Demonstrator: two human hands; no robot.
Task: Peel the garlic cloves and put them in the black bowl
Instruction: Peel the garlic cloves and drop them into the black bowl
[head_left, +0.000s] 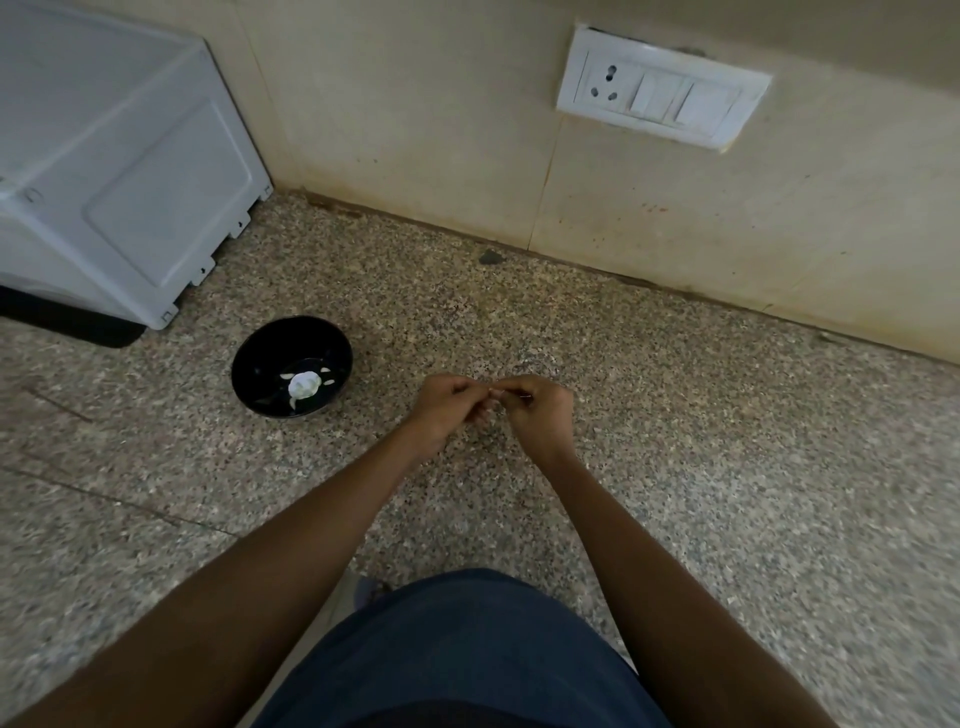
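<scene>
Speckled stone counter meets a beige wall; the left hand and right hand pinch one small garlic clove between curled fingertips, probably peeling it. The black bowl, holding pale garlic, sits near the left hand with bare counter between

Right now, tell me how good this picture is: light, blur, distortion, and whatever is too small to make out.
Head view: dim, flat indoor light with soft shadows; wide-angle bending curves the wall's foot and the white appliance; the near arms and lap are soft; the black bowl shows pale pieces, sharp enough; the left hand and right hand pinch something too small to identify.
</scene>
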